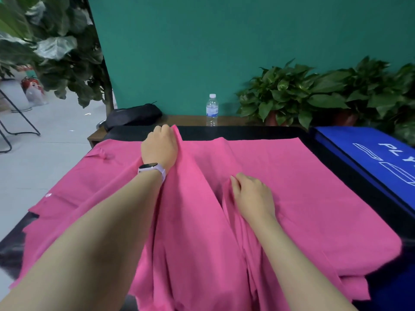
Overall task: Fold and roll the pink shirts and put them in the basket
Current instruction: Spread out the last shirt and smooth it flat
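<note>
A soft pink shirt (pixel 280 187) is lying spread over the black table (pixel 247 132), its near edge running out of view. The left hand (pixel 160 147) is pinching a raised fold at the far side; its fingertips are hidden in the cloth. The right hand (pixel 252 194) is gripping a nearer ridge. On the blue bag (pixel 370 158), far right, only "PL" is showing.

Both hands, left hand (pixel 160 147) and right hand (pixel 252 194), grip the pink shirt (pixel 303 187).
</note>
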